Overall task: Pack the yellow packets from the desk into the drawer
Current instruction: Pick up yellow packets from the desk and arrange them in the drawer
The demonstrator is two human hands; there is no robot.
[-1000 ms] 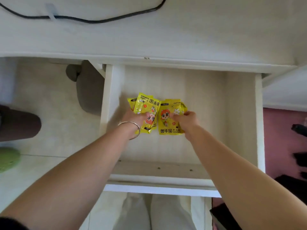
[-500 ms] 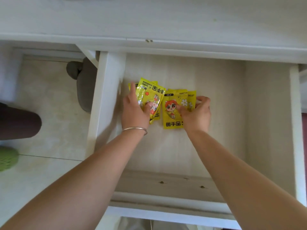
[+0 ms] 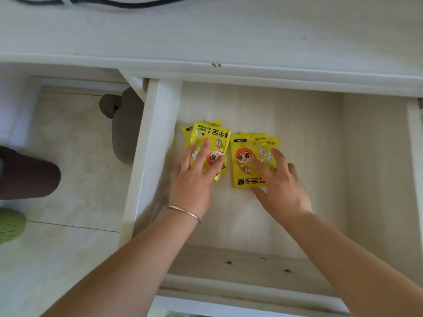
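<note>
packets (image 3: 248, 161) showing bright yellow with orange-haired cartoon figure, white flower, black lettering | drawer (image 3: 309, 156) showing pale cream woodgrain, white rim | surface (image 3: 206, 37) showing white | cable (image 3: 137, 4) showing black | bracelet (image 3: 185, 212) showing silver

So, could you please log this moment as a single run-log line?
stage: packing | packets: two stacks in drawer | left hand: flat on left stack | right hand: flat on right stack | grip: none
</note>
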